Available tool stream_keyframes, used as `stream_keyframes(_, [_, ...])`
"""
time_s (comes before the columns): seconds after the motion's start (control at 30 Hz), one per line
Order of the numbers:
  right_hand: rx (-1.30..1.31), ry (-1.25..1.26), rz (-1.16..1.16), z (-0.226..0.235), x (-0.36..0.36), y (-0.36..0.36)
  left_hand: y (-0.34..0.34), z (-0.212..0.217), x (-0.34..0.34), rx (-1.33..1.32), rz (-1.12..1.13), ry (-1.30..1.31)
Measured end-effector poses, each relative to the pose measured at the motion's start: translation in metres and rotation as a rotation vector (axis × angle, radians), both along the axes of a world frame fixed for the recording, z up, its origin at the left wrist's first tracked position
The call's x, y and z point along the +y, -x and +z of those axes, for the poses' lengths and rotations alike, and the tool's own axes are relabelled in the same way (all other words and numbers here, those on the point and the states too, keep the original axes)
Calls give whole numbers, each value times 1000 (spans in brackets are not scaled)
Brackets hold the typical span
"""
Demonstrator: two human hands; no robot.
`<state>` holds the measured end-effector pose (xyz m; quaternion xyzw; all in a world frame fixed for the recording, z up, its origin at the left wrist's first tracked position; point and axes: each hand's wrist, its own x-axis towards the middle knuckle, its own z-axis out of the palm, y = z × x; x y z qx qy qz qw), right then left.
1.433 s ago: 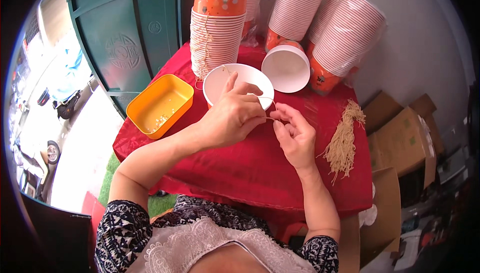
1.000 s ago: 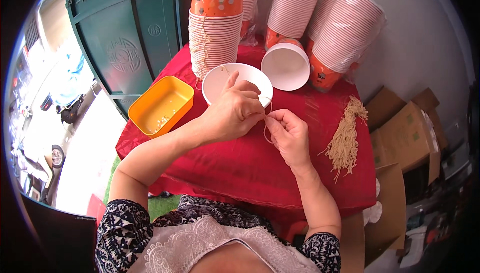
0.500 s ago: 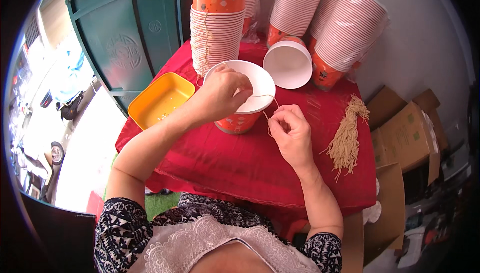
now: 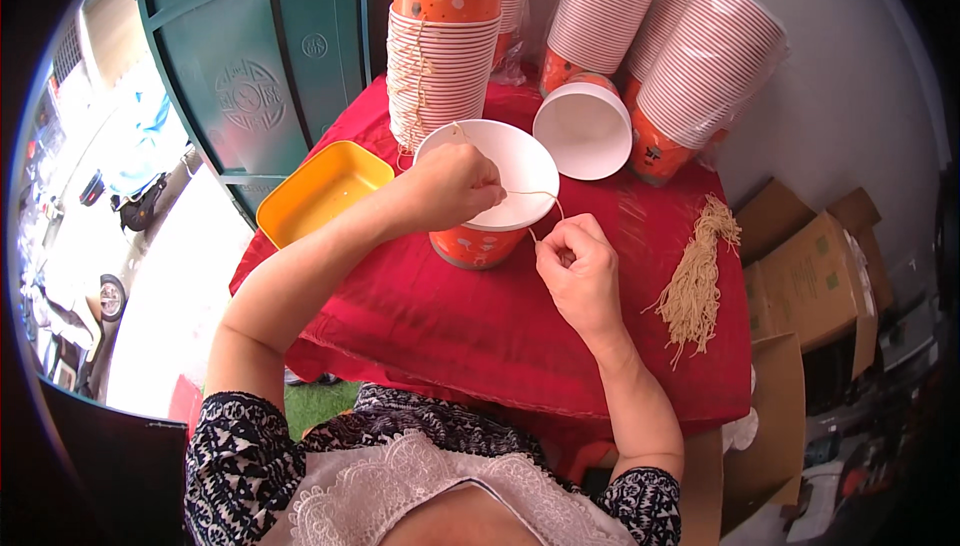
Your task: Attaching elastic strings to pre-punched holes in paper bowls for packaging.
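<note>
An orange paper bucket (image 4: 470, 244) with a white inside stands upright on the red-covered table in front of me. My left hand (image 4: 460, 186) is over its mouth, fingers closed on a thin beige string (image 4: 535, 193). From there the string crosses the rim to my right hand (image 4: 580, 264), which pinches it just outside the bucket's right side. Another bit of string shows at the far rim, behind my left hand. A bundle of cut beige strings (image 4: 697, 281) lies on the right of the table.
Behind the bucket rises a tall stack of paper buckets (image 4: 438, 71) with strings hanging on it. One bucket (image 4: 583, 133) lies on its side near plastic-wrapped stacks (image 4: 710, 61). Left is a yellow tray (image 4: 322, 186), partly behind my forearm. Cardboard boxes (image 4: 815, 271) stand right of the table (image 4: 480, 346).
My left hand has turned slightly, its fingers curled tighter over the bucket. My right hand has shifted slightly, still pinching the string. The view has moved a little.
</note>
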<state>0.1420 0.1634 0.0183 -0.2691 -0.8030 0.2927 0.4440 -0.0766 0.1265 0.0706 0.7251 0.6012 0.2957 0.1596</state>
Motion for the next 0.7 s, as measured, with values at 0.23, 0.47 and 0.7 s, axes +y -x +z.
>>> stream_keyframes(0.23, [-28,-3,-14,-2,3,2,0,0,2,21,-29,21])
stream_keyframes(0.47, [-37,-8,-13,-3,6,5,1,4,8,46,-95,45])
stream_keyframes(0.7, [-58,-16,9,0,4,5,1,6,17,68,-214,90])
